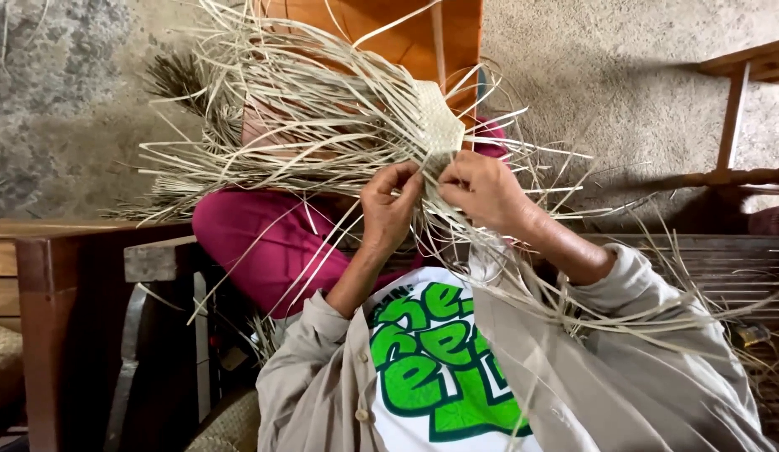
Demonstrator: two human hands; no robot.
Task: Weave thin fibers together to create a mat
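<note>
Pale straw weave (438,117), small flat patch, long loose strands fanning out

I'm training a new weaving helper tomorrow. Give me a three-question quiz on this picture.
1. True or false: both the left hand and the right hand grip pale straw strips.
2. The small woven patch lies: A) above the hands, B) on the concrete floor, C) on the wooden bench.
3. What colour is the print on the white shirt?

Key: 1 true; 2 A; 3 green.
</note>
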